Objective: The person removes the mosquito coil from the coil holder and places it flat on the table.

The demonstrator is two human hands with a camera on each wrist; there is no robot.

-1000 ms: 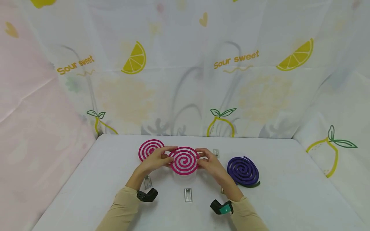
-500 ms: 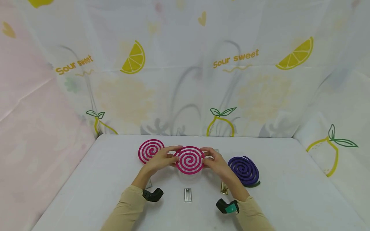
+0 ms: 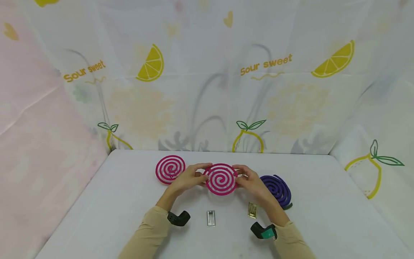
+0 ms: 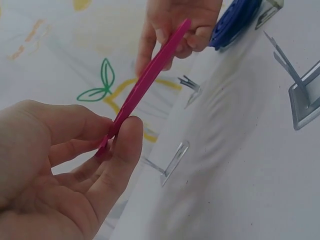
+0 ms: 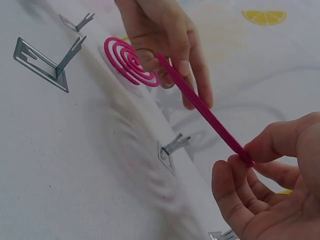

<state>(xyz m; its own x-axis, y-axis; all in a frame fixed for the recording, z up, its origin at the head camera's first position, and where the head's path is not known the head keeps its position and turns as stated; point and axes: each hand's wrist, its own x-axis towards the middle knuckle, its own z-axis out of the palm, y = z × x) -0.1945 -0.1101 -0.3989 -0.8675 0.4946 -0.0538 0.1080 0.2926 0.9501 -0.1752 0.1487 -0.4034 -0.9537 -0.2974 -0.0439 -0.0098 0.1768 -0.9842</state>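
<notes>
A pink mosquito coil [image 3: 221, 179] is held up above the white table, its face toward the head camera. My left hand [image 3: 189, 178] pinches its left edge between thumb and fingers. On the opposite edge, the thumb and fingers of my right hand [image 3: 253, 183] pinch it too. Both wrist views show the coil edge-on as a thin tilted strip [image 4: 145, 80], with a ringed shadow on the table below. A second pink coil [image 3: 171, 169] lies at the back left, close behind my left hand.
Right of my right hand lies a purple coil [image 3: 276, 190] with a dark green piece [image 3: 287, 207] under it. A silver coil stand [image 3: 211, 218] and a gold one [image 3: 252, 210] lie nearer me. Another small metal stand [image 5: 165, 155] shows near the coil's shadow. Printed cloth [image 3: 200, 108] walls the table.
Both hands have carried the held pink coil steadily to the right, now partly covering the purple coil. The gold stand has come into full view; the stand by the left forearm is now hidden.
</notes>
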